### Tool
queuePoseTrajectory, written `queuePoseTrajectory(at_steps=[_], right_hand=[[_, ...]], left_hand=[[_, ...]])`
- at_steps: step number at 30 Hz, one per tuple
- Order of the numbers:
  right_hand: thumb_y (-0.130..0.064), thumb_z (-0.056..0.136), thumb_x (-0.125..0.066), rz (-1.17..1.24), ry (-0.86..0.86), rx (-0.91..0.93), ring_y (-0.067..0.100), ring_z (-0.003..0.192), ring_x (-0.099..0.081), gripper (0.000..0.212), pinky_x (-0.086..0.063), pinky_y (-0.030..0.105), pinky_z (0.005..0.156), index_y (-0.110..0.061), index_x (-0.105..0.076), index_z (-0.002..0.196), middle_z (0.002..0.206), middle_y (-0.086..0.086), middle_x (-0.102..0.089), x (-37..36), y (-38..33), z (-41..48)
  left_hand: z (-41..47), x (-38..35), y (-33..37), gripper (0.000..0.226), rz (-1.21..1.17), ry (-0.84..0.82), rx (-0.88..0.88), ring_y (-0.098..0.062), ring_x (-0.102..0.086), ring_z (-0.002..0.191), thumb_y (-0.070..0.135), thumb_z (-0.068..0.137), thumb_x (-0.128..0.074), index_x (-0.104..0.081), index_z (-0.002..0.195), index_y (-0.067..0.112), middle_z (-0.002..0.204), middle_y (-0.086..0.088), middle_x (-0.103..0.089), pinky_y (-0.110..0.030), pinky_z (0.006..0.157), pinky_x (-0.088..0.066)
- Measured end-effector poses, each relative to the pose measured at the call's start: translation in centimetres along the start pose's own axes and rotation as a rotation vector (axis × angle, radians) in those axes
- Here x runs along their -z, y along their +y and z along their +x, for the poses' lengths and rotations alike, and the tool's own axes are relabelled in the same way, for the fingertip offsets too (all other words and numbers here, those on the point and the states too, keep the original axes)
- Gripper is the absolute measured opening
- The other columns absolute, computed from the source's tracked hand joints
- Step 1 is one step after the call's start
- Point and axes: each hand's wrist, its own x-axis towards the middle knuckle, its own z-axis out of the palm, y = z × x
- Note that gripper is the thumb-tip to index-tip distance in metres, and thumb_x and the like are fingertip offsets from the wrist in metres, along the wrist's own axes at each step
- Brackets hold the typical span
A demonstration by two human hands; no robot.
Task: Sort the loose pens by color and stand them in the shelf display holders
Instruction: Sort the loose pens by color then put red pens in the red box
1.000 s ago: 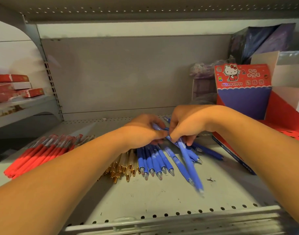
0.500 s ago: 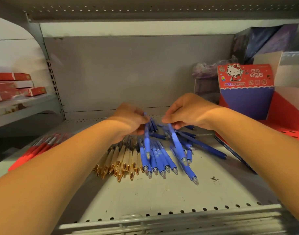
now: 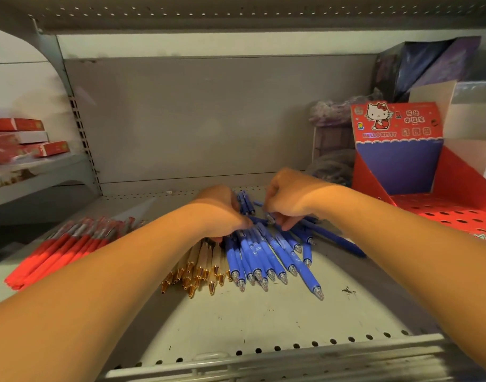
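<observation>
Now the blue pens (image 3: 264, 260) lie fanned on the shelf (image 3: 264, 321). Their long axes run front to back, with the tips toward the person and the top ends under both hands. The right hand (image 3: 288, 201) pinches the top end of one pen in a closed grip. The left hand (image 3: 222, 213) curls over the neighbouring ends with its fingers hidden, so I cannot tell its hold. The red display holder (image 3: 399, 161) stands off to the right, nearer the right hand, which probably suits the carry.
</observation>
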Motion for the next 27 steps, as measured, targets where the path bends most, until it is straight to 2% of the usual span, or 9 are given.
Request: queuePoseTrajectory(at_steps=[3, 6, 9, 13, 16, 18, 20, 24, 27], right_hand=[[-0.018, 0.092, -0.068, -0.177, -0.187, -0.061, 0.019, 0.059, -0.068, 0.022, -0.061, 0.029, 0.058, 0.001, -0.065, 0.102, 0.079, 0.011, -0.069, 0.4, 0.4, -0.8], [-0.022, 0.091, -0.070, -0.261, -0.297, -0.057, 0.013, 0.053, -0.066, 0.024, -0.056, 0.022, 0.050, -0.002, -0.065, 0.104, 0.078, 0.006, -0.067, -0.3, 0.2, -1.1], [-0.014, 0.091, -0.068, -0.197, -0.291, -0.039, 0.012, 0.043, -0.065, 0.014, -0.051, 0.019, 0.044, -0.001, -0.063, 0.096, 0.079, 0.010, -0.066, -0.6, -0.1, -1.1], [-0.006, 0.091, -0.067, -0.084, -0.251, -0.036, 0.013, 0.051, -0.069, 0.014, -0.052, 0.018, 0.046, 0.003, -0.063, 0.101, 0.086, 0.013, -0.068, -0.2, 0.2, -1.2], [-0.002, 0.092, -0.064, 0.028, -0.278, -0.046, 0.015, 0.062, -0.073, 0.017, -0.056, 0.020, 0.053, 0.006, -0.064, 0.107, 0.089, 0.015, -0.071, 0.5, 0.4, -1.3], [-0.006, 0.095, -0.060, -0.008, -0.297, -0.029, 0.017, 0.063, -0.070, 0.017, -0.058, 0.024, 0.056, 0.005, -0.065, 0.107, 0.086, 0.014, -0.073, 1.3, 0.6, -1.3], [-0.010, 0.095, -0.060, -0.106, -0.249, 0.006, 0.018, 0.065, -0.066, 0.016, -0.056, 0.024, 0.052, 0.001, -0.066, 0.105, 0.085, 0.012, -0.073, 2.0, 0.9, -1.3], [-0.018, 0.094, -0.063, -0.213, -0.230, -0.011, 0.022, 0.070, -0.064, 0.020, -0.055, 0.023, 0.050, -0.001, -0.067, 0.105, 0.090, 0.012, -0.070, 2.6, 1.4, -1.1], [-0.022, 0.092, -0.067, -0.252, -0.264, -0.065, 0.019, 0.064, -0.064, 0.024, -0.056, 0.025, 0.051, -0.003, -0.066, 0.106, 0.084, 0.008, -0.068, 2.4, 1.6, -1.0]], left_hand=[[0.3, -0.3, 0.3, 0.029, 0.103, 0.031, -0.062, -0.015, -0.062, 0.073, 0.039, 0.083, -0.074, -0.071, 0.099, 0.015, 0.096, -0.007, -0.071, -0.026, 0.061, -0.050], [0.4, -0.5, 0.6, 0.023, 0.147, -0.010, -0.093, -0.018, -0.064, 0.086, 0.038, 0.084, -0.072, -0.073, 0.095, 0.018, 0.098, -0.005, -0.070, -0.028, 0.068, -0.053], [0.4, -0.7, 0.3, 0.021, 0.174, -0.029, -0.105, -0.018, -0.065, 0.084, 0.038, 0.085, -0.070, -0.073, 0.094, 0.020, 0.094, -0.005, -0.070, -0.029, 0.069, -0.054], [0.5, -1.3, 0.3, 0.034, 0.183, -0.065, -0.137, -0.018, -0.063, 0.087, 0.049, 0.090, -0.059, -0.066, 0.107, 0.021, 0.100, -0.004, -0.068, -0.031, 0.076, -0.052], [0.2, -1.9, 0.6, 0.048, 0.167, -0.155, -0.162, -0.018, -0.061, 0.088, 0.058, 0.093, -0.048, -0.064, 0.115, 0.019, 0.109, -0.010, -0.068, -0.038, 0.084, -0.051], [0.1, -1.8, 0.9, 0.049, 0.183, -0.181, -0.159, -0.021, -0.062, 0.095, 0.058, 0.093, -0.047, -0.063, 0.118, 0.019, 0.113, -0.009, -0.067, -0.041, 0.089, -0.050], [0.3, -0.9, 0.9, 0.041, 0.222, -0.175, -0.140, -0.022, -0.062, 0.100, 0.050, 0.094, -0.051, -0.063, 0.117, 0.019, 0.113, -0.005, -0.066, -0.041, 0.090, -0.051], [0.5, 0.9, -0.1, 0.029, 0.251, -0.101, -0.044, -0.018, -0.058, 0.076, 0.038, 0.092, -0.061, -0.069, 0.100, 0.012, 0.089, -0.004, -0.065, -0.033, 0.071, -0.052], [0.3, 1.2, -0.5, 0.022, 0.296, -0.109, -0.003, -0.017, -0.059, 0.073, 0.036, 0.091, -0.065, -0.067, 0.090, 0.014, 0.092, -0.007, -0.071, -0.033, 0.073, -0.055]])
